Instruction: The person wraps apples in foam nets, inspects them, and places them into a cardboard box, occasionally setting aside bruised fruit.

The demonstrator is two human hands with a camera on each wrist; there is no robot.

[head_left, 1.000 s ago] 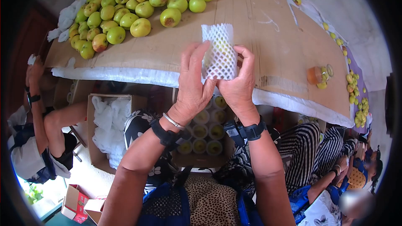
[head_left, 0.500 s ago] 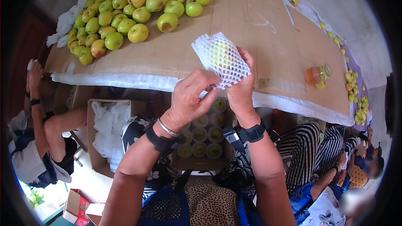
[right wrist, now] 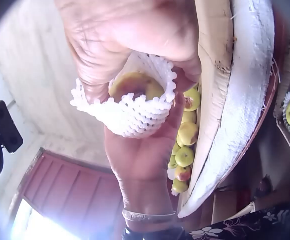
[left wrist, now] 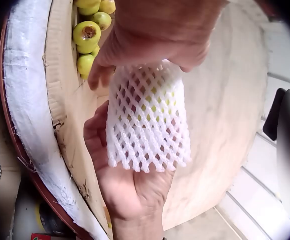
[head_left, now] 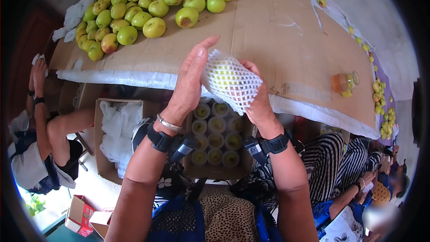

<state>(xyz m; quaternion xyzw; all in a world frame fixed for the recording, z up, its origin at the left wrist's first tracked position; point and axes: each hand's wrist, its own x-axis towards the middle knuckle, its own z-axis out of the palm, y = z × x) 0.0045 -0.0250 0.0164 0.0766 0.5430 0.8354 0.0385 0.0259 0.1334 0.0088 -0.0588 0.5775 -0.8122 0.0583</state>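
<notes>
Both hands touch the foam-netted apple (head_left: pixel 230 80): right hand (head_left: pixel 261 107) gripping, left hand (head_left: pixel 188 83) straight-fingered.

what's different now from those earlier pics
The foam net, pointing straight ahead a second ago, now slants left with its apple. The left hand has moved from the net's near end to its left side, fingers straight; the right hand still holds on. The apple pile stayed put.

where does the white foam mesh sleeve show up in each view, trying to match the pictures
Head: the white foam mesh sleeve is slightly right of and above centre.
Left wrist: the sleeve is at the centre.
Right wrist: the sleeve is slightly left of and above centre.
Shared landmark: loose green-yellow round apples, upper left in head and left wrist, right of centre in right wrist.
</notes>
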